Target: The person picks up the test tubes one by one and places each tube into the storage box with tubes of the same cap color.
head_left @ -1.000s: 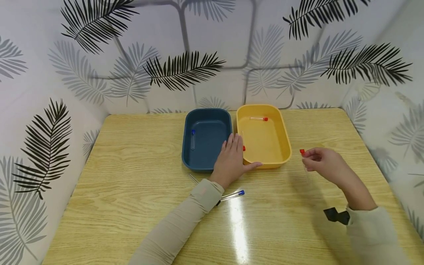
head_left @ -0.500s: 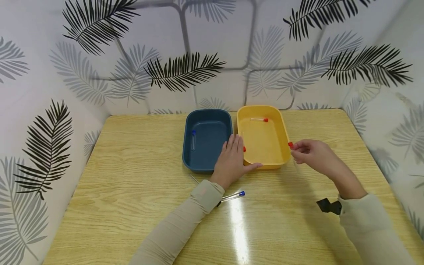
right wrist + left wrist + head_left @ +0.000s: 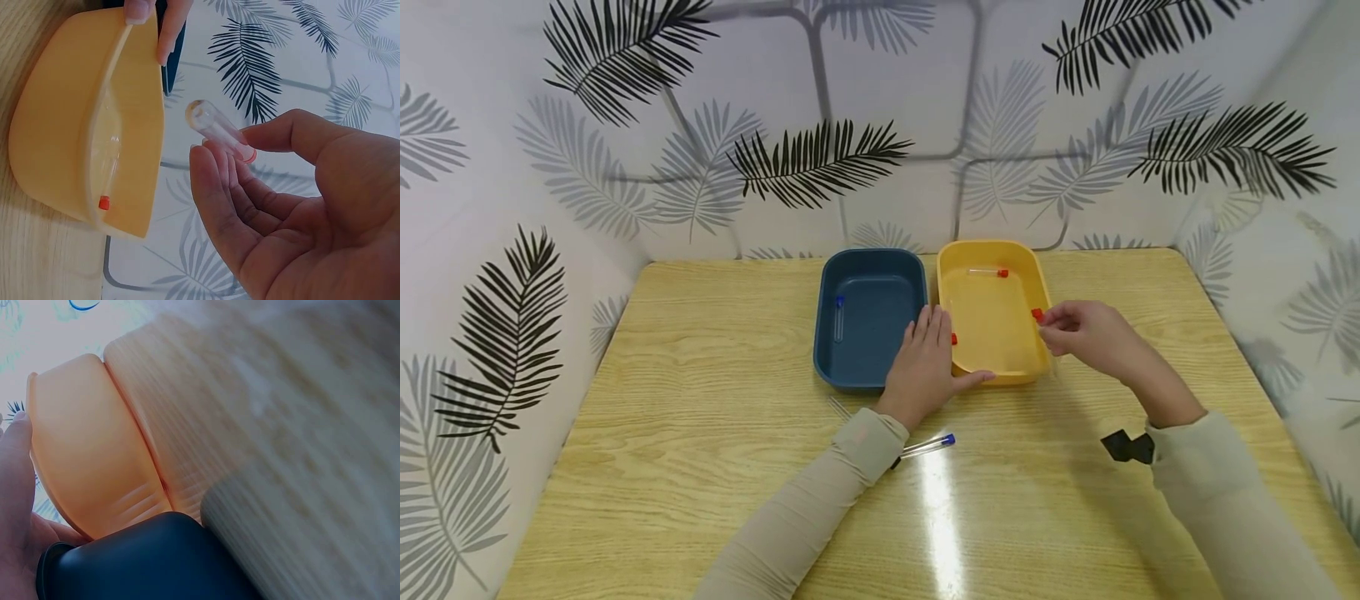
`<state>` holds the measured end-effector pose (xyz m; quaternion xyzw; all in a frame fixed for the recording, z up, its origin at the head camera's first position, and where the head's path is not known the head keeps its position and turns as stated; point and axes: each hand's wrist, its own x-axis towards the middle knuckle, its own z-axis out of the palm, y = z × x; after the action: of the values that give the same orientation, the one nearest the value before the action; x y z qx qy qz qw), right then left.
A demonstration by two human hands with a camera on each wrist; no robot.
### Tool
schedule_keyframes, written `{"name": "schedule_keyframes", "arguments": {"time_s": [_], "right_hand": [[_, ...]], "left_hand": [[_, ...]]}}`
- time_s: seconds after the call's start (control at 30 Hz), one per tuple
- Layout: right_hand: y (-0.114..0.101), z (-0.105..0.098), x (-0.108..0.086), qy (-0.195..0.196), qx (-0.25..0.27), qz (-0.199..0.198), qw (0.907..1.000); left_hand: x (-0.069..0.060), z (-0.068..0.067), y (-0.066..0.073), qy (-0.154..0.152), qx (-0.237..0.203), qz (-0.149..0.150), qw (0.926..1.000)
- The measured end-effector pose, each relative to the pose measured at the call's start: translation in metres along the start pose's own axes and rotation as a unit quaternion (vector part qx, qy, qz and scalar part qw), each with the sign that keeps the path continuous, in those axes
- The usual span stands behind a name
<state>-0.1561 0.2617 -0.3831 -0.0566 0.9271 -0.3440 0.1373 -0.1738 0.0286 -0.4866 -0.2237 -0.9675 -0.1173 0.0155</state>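
My right hand [image 3: 1093, 337] pinches a clear test tube [image 3: 219, 128] with a red cap [image 3: 1037, 315] between thumb and fingers, at the right rim of the yellow bin [image 3: 996, 329]. In the right wrist view the tube's rounded end points away from the palm. My left hand [image 3: 920, 367] lies with fingers extended over the adjoining rims of the yellow and dark blue bins [image 3: 880, 333], its thumb along the yellow bin's near rim. One red-capped tube [image 3: 987, 272] lies in the yellow bin. A second red cap [image 3: 954, 339] shows beside my left fingers, its tube hard to make out.
A blue-capped tube [image 3: 839, 321] lies inside the dark blue bin. On the wooden table [image 3: 700, 417], blue-capped tubes [image 3: 928, 446] and another clear tube [image 3: 839, 407] lie partly behind my left forearm. A leaf-patterned cloth [image 3: 887, 83] stands behind the table.
My right hand has moved left and away from me, bringing the red-capped test tube from beside the yellow bin to its right rim. My left hand has stayed in place.
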Motion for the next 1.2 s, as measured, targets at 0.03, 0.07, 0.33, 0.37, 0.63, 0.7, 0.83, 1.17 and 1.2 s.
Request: {"name": "schedule_keyframes", "arguments": {"time_s": [0.03,0.07,0.33,0.37,0.63,0.7,0.83,1.17,1.2], "right_hand": [[-0.001,0.0,0.002,-0.001,0.005,-0.001,1.0],[-0.002,-0.001,0.004,-0.003,0.007,-0.002,1.0],[-0.002,-0.001,0.022,-0.028,0.045,0.013,0.9985],[-0.002,-0.001,0.024,-0.03,0.047,0.015,0.9984],[0.0,0.002,0.042,-0.038,0.055,0.022,0.9975],[0.0,0.004,0.047,-0.04,0.058,0.026,0.9972],[0.0,0.007,0.058,-0.044,0.073,0.027,0.996],[0.008,0.017,0.083,-0.062,0.101,0.052,0.9916],[0.01,0.018,0.085,-0.063,0.102,0.054,0.9913]], "left_hand": [[0.0,0.0,0.0,0.0,0.001,0.0,1.0],[0.0,0.0,0.0,0.0,0.002,-0.001,1.0],[0.001,0.001,0.001,-0.003,-0.004,-0.005,1.0],[0.001,0.0,0.001,-0.003,-0.005,-0.006,1.0],[0.001,0.0,0.001,-0.001,-0.009,-0.006,0.9999],[0.001,0.0,0.001,0.002,-0.006,-0.004,1.0],[0.001,0.0,0.001,0.003,0.001,-0.003,1.0],[0.001,0.001,0.0,0.004,0.012,0.0,0.9999],[0.001,0.001,0.0,0.005,0.013,0.0,0.9999]]}}
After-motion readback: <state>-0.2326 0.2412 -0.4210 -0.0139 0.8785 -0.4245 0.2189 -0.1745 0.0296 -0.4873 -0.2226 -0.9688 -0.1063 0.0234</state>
